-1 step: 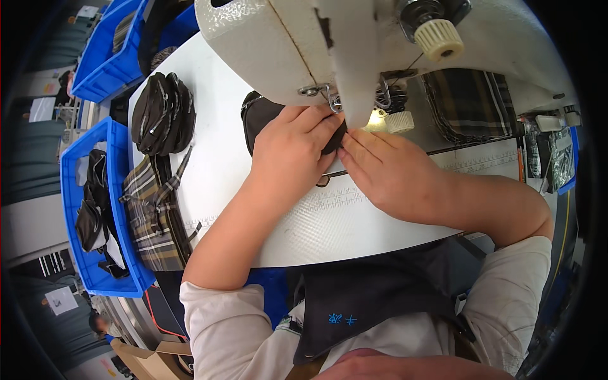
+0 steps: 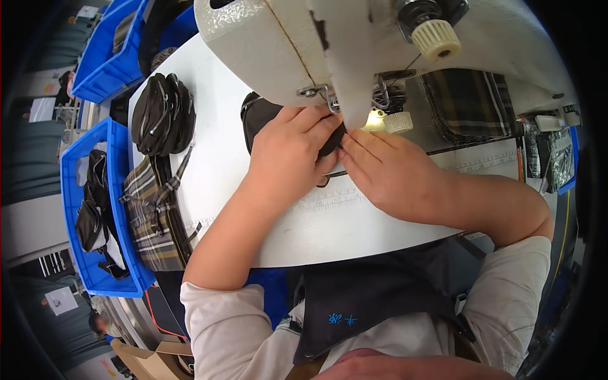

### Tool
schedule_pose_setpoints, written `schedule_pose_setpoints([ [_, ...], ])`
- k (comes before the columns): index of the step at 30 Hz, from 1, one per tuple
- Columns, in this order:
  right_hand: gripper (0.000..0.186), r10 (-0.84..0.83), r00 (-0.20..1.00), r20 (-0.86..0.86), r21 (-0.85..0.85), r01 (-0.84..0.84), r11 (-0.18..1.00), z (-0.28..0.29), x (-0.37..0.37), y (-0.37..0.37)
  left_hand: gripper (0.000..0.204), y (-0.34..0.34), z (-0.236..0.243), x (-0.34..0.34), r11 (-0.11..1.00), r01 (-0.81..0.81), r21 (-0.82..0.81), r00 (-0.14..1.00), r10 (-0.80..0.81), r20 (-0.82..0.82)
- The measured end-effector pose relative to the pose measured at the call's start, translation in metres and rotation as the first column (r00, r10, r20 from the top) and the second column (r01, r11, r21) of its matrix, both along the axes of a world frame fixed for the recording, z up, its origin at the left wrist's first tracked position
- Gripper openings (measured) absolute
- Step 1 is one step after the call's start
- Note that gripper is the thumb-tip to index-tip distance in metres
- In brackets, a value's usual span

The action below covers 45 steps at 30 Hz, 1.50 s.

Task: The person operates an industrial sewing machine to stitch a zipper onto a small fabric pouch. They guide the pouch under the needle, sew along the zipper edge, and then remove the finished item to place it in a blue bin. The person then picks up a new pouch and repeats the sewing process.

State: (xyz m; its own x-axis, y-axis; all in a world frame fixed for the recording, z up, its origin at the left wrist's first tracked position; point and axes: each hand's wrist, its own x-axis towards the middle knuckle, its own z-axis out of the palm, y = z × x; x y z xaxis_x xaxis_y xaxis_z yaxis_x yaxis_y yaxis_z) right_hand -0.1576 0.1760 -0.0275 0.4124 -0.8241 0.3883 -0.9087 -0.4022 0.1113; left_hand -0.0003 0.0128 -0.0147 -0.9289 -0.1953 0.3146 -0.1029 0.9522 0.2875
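A dark brown zippered fabric piece (image 2: pixel 258 120) lies under the head of a white sewing machine (image 2: pixel 272 50). My left hand (image 2: pixel 291 145) is closed on it, fingers bent over the cloth close to the presser foot, thumb at its near edge. From the right, my right hand (image 2: pixel 396 168) pinches the same piece's edge, its fingertips pressed together beside the left fingers. A small dark loop (image 2: pixel 323 182) sticks out below the left hand. Both hands hide much of the piece, and the needle point cannot be made out.
Dark zippered pouches (image 2: pixel 163 114) are stacked on the white table (image 2: pixel 221 171), with plaid cloth (image 2: pixel 155 221) hanging off its left edge. A blue bin (image 2: pixel 117 209) of dark pieces stands beside it. Folded plaid panels (image 2: pixel 472 104) lie right of the needle area.
The small loop below my left hand has shifted slightly upward, along with the fabric edge. Both hands stay nearly in place.
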Motion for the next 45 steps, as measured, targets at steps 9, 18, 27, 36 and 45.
schedule_pose_setpoints([
  [9, 0.031, -0.003, 0.998, 0.055, -0.056, 0.006, 0.998, -0.003, 0.001, 0.000, 0.037, -0.012, 0.008, 0.010, 0.986, 0.022, 0.164, 0.997, -0.034, 0.071],
  [18, 0.036, -0.014, 1.000, 0.028, 0.017, 0.013, 1.000, -0.009, 0.004, 0.004, 0.026, -0.013, 0.002, 0.005, 0.991, 0.019, 0.133, 1.000, -0.018, -0.010],
  [27, 0.037, -0.013, 1.000, -0.006, 0.054, 0.014, 0.998, -0.005, 0.004, 0.007, 0.024, -0.014, -0.002, 0.004, 0.986, 0.035, 0.160, 0.999, -0.029, -0.043],
  [36, 0.035, -0.001, 1.000, -0.022, 0.027, 0.002, 1.000, -0.001, -0.002, 0.004, 0.021, -0.013, -0.001, 0.002, 0.986, 0.002, 0.169, 1.000, -0.001, -0.005],
  [45, 0.038, -0.048, 0.998, 0.034, 0.051, 0.046, 0.998, 0.000, -0.007, -0.004, 0.030, -0.020, -0.006, 0.003, 0.967, -0.023, 0.254, 0.999, 0.029, -0.017],
])
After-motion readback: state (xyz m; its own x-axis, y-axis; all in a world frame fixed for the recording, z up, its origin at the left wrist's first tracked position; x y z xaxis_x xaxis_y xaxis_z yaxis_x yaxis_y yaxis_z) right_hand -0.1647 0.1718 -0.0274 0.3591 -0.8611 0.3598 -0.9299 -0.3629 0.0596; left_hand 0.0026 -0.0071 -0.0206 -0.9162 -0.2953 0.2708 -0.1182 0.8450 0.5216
